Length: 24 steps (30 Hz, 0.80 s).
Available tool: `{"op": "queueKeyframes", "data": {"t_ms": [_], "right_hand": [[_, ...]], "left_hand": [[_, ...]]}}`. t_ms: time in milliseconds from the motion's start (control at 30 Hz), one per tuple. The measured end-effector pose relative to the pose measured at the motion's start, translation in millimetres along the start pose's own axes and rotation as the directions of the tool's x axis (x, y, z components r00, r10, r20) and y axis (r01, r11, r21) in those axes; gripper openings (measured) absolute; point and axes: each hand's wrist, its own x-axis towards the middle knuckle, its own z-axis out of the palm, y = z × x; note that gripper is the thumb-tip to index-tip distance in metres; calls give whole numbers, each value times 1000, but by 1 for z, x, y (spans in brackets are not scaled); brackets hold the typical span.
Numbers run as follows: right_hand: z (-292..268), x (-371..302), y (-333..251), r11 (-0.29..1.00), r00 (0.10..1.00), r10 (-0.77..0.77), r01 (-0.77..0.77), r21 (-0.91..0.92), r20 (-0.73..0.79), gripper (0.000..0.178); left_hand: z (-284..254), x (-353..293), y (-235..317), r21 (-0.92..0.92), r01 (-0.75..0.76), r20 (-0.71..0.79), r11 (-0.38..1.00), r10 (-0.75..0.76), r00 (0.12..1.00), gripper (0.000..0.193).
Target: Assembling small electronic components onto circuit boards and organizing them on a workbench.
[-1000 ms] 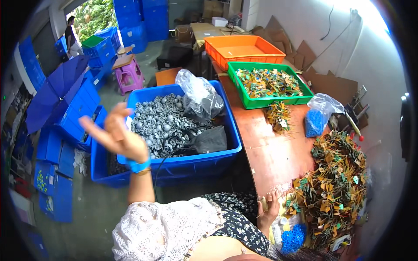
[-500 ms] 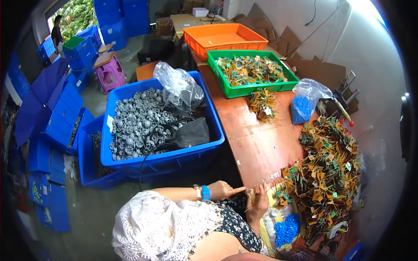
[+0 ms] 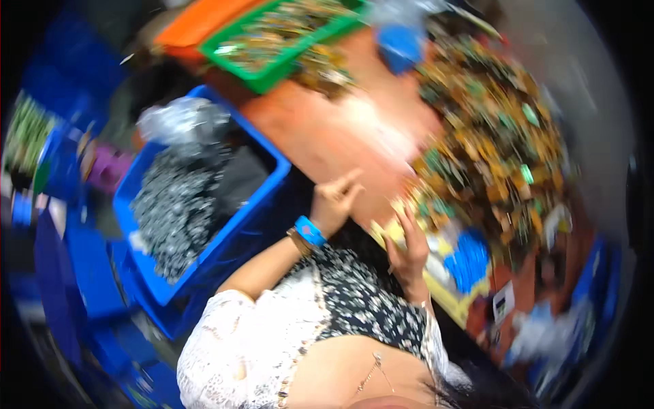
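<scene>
My left hand [image 3: 335, 204] is at the near edge of the reddish-brown table [image 3: 303, 126], a blue band on its wrist. Its index finger and thumb point over the table, but motion smears them, and I cannot see whether anything small is between them. To its right, my right hand [image 3: 409, 251] is raised with fingers stretched up and thumb apart, nothing visible in it. It is beside a yellow sheet [image 3: 446, 296] bearing a heap of small blue pieces [image 3: 469, 260]. Beyond lies a large pile of small brown and green circuit boards with wires [image 3: 490, 150].
A green tray [image 3: 255, 82] of similar boards stands at the back, beside an orange tray [image 3: 197, 24] and a bag of blue pieces [image 3: 400, 49]. Left of the table is a blue bin [image 3: 283, 163] of grey round parts. A clear plastic bag [image 3: 548, 334] lies lower right.
The whole view has swung and blurred, shifting table and bins up and left. My left hand has drawn away from my right hand. More of the lower right has come into view.
</scene>
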Motion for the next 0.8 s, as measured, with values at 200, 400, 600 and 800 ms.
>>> {"op": "queueKeyframes", "data": {"t_ms": [200, 400, 600, 800], "right_hand": [[-59, -15, 14, 965, 974, 147, -180, -193, -170, 58], [-94, -63, 22, 891, 918, 252, -343, -296, -305, 55], [-90, -72, 24, 888, 904, 314, -388, -248, -289, 50], [-84, -54, 33, 858, 827, 508, -461, 228, -242, 40]], "left_hand": [[61, 48, 13, 184, -380, 237, 906, 334, 912, 32], [130, 89, 2, 399, -357, 255, 845, 271, 928, 39], [133, 83, -5, 271, -272, 346, 923, 170, 923, 29], [95, 78, -20, -154, -40, 148, 987, 63, 987, 31]]}}
